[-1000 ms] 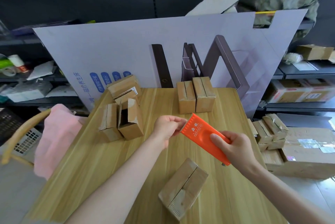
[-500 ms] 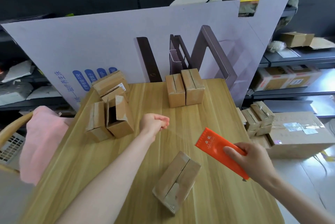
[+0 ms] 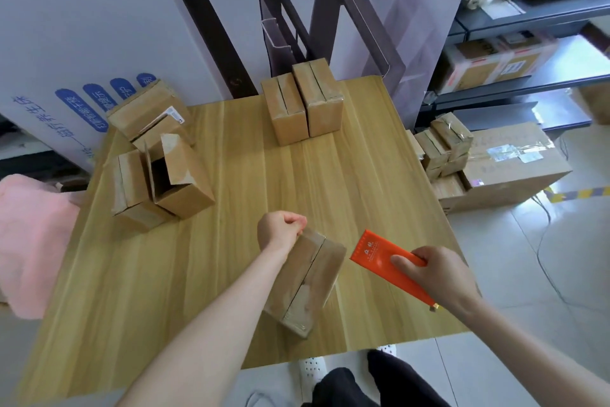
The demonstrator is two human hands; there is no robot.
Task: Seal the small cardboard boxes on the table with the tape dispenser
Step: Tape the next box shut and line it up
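At the far left a pink cloth [image 3: 33, 241] lies beside the wooden tabletop [image 3: 251, 175]. On the tabletop's left part stands a cluster of small cardboard boxes: an open box [image 3: 180, 182] with its flaps up, a shut box [image 3: 130, 189] touching its left side, and two stacked boxes [image 3: 148, 113] behind them against a white printed board [image 3: 99, 10]. At the far edge, near the middle, a pair of boxes [image 3: 303, 103] stands side by side, touching.

Near the front edge lies the box being sealed [image 3: 307, 278], set at an angle with its centre seam facing up. The left hand [image 3: 280, 230] rests against its far end with the grip curled into a fist; whether it pinches anything cannot be told.

Just right of that box, the right hand [image 3: 435, 271] holds the orange tape dispenser [image 3: 376, 250], its grip wrapped around the handle, thumb on top. The dispenser's wide toothed end points toward the box, close to it but apart.

Beyond the tabletop's right edge, more small boxes [image 3: 442, 142] are stacked by a large carton [image 3: 515, 162] on the floor, beside metal shelves [image 3: 528, 10].
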